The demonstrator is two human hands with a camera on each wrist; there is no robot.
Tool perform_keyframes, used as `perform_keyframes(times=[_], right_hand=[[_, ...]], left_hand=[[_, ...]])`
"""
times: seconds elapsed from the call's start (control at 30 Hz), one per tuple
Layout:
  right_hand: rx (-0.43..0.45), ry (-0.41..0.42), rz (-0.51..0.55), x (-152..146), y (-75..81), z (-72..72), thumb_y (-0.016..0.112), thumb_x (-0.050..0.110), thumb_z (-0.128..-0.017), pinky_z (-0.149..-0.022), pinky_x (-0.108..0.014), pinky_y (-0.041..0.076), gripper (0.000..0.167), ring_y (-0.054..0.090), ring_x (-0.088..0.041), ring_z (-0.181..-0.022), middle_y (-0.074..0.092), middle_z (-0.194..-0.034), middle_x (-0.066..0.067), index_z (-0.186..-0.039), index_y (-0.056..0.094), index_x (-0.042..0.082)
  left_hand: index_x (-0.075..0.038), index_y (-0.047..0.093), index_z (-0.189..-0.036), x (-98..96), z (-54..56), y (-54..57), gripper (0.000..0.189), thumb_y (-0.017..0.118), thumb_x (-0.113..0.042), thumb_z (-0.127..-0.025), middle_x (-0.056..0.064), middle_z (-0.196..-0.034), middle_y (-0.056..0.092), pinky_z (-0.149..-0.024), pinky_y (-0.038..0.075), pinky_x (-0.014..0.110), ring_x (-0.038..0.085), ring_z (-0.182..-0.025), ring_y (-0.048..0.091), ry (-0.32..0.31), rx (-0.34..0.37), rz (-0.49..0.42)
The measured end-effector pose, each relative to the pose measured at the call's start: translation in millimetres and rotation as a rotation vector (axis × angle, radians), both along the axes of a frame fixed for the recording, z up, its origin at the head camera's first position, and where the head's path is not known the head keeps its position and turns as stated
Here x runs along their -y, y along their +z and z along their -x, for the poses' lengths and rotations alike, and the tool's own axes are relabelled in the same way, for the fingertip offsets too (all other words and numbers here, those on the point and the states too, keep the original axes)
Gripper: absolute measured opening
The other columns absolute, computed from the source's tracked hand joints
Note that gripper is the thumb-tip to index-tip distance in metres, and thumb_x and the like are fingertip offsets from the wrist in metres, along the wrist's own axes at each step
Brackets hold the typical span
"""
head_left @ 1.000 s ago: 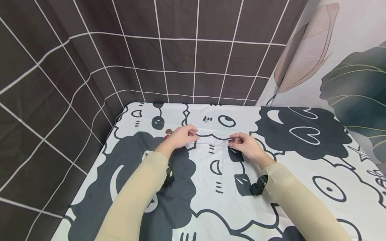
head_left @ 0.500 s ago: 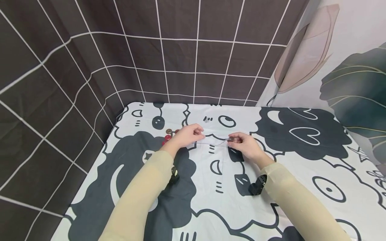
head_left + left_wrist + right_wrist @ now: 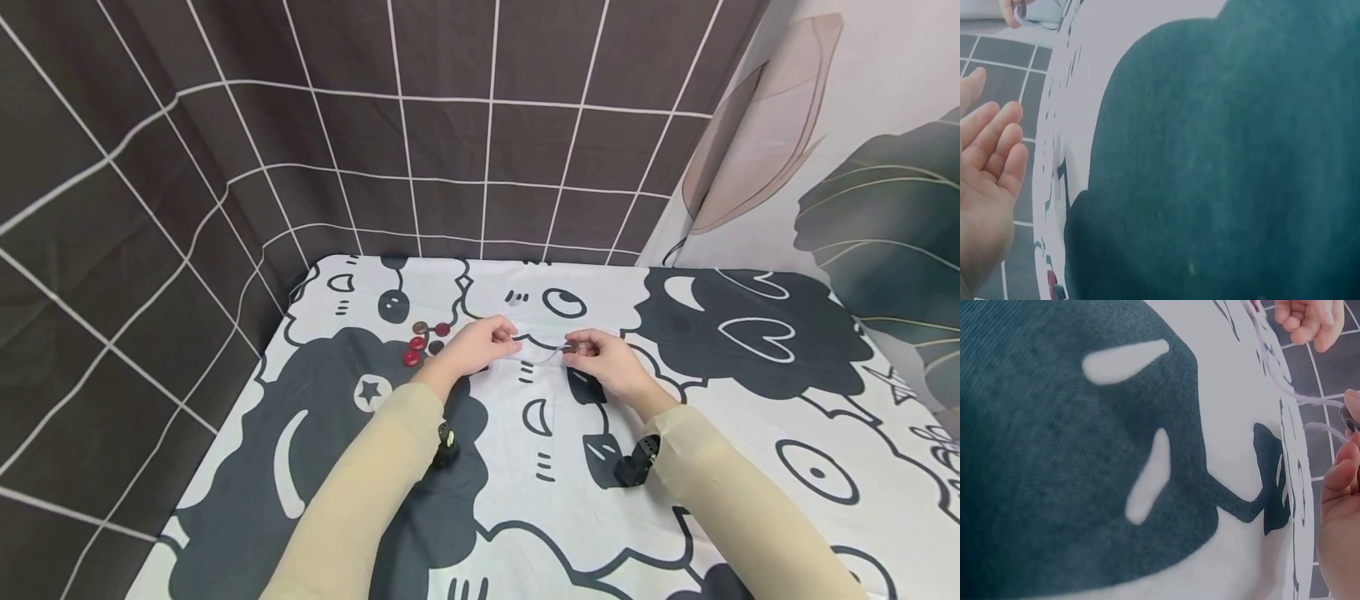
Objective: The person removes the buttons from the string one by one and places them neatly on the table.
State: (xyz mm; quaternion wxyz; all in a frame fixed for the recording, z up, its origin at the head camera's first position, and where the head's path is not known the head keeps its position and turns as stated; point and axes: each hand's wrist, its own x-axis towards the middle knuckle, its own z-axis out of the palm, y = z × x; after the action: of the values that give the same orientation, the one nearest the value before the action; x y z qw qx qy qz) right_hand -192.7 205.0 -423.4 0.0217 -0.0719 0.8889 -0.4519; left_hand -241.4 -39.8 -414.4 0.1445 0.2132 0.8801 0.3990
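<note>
My right hand pinches a small dark round button between thumb and fingers. A thin pale string runs at the button in the right wrist view, and a short piece of string shows below it. In the head view the string sags leftward from the right fingers toward my left hand. That hand hovers over the cloth with its fingers loosely bent; the left wrist view shows nothing between them. Behind the left hand lie a brown button, a dark button and several red buttons.
A white cloth with dark cartoon shapes covers the table. A dark grid-patterned curtain hangs at the back and left. At the right is a leaf-patterned cloth. Each wrist carries a small black camera.
My left hand has moved right, toward the right hand, uncovering more of the buttons behind it. The right hand has shifted only slightly left, still pinching the dark button.
</note>
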Motion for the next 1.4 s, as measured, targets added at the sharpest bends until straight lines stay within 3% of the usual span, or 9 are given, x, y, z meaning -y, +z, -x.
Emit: perform_keyframes(times=[0.17,0.47,0.67,1.0,1.4], right_hand=[[-0.009,0.000,-0.006,1.5,0.1,0.0,0.072,0.019,-0.082,-0.066,-0.023,0.042,0.038,0.052,-0.018,-0.074,0.058,-0.082,-0.003,-0.114,0.063,0.001],[-0.010,0.007,-0.043,5.8,1.0,0.9,0.071,0.022,-0.083,-0.065,-0.026,0.041,0.040,0.052,-0.019,-0.074,0.058,-0.081,-0.003,-0.117,0.063,0.004],[-0.018,0.016,-0.060,5.9,-0.3,1.6,0.070,0.023,-0.083,-0.067,-0.029,0.042,0.042,0.052,-0.020,-0.075,0.060,-0.084,-0.003,-0.120,0.062,0.005],[-0.032,0.020,-0.070,5.8,-2.8,0.9,0.070,0.023,-0.083,-0.068,-0.031,0.042,0.041,0.052,-0.020,-0.076,0.059,-0.084,-0.003,-0.120,0.063,0.006],[-0.054,0.042,-0.113,6.7,-4.3,1.4,0.069,0.022,-0.084,-0.064,-0.029,0.041,0.041,0.051,-0.019,-0.073,0.058,-0.083,-0.003,-0.120,0.063,0.004]], left_hand=[[-0.011,0.061,-0.115,-4.6,-3.1,2.2,0.032,0.062,-0.031,-0.090,-0.001,-0.102,0.062,-0.080,0.047,0.029,0.014,-0.095,0.056,-0.007,0.011,-0.003],[-0.011,0.063,-0.111,-20.4,-3.3,3.2,0.030,0.061,-0.032,-0.091,-0.001,-0.101,0.063,-0.087,0.044,0.029,0.014,-0.096,0.057,-0.033,-0.036,-0.018],[-0.014,0.065,-0.106,-27.0,-4.3,-0.5,0.024,0.059,-0.033,-0.092,-0.004,-0.097,0.064,-0.084,0.044,0.027,0.011,-0.092,0.058,-0.004,-0.049,-0.016],[-0.014,0.066,-0.107,-35.4,-7.7,-2.9,0.025,0.061,-0.033,-0.091,-0.005,-0.095,0.065,-0.082,0.045,0.025,0.009,-0.090,0.058,-0.009,-0.002,-0.077],[-0.014,0.069,-0.106,-42.2,-11.7,-1.4,0.024,0.060,-0.031,-0.092,-0.006,-0.094,0.066,-0.080,0.045,0.022,0.006,-0.086,0.058,-0.049,0.008,-0.086]])
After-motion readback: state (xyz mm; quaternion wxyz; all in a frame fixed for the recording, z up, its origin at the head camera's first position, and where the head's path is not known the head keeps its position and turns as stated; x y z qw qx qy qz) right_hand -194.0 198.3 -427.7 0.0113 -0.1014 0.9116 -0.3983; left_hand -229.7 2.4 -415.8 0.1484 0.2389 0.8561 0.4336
